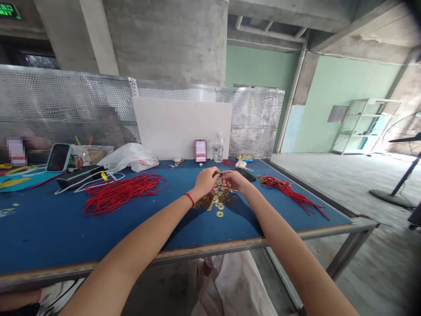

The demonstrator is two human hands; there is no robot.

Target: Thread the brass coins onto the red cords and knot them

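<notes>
My left hand (207, 180) and my right hand (235, 179) meet over a pile of brass coins (215, 199) with holes in their middles. Both hands are closed, their fingertips pinching a thin red cord (221, 175) between them. A loop of the cord hangs down over the coins. Whether a coin is threaded on it is hidden by the fingers. One coin (220, 214) lies apart, nearer the table's front edge. To the left is a large bundle of loose red cords (123, 193). On the right lies another bunch of red cords (291, 191) with coins at its far end.
On the blue table (158, 228) stand a propped phone (200, 150) and a water bottle (219, 148) at the back. Further left are a white plastic bag (130, 157), a black power strip (80, 175) with white cables and another phone (58, 158). A dark phone (247, 175) lies beyond my right hand.
</notes>
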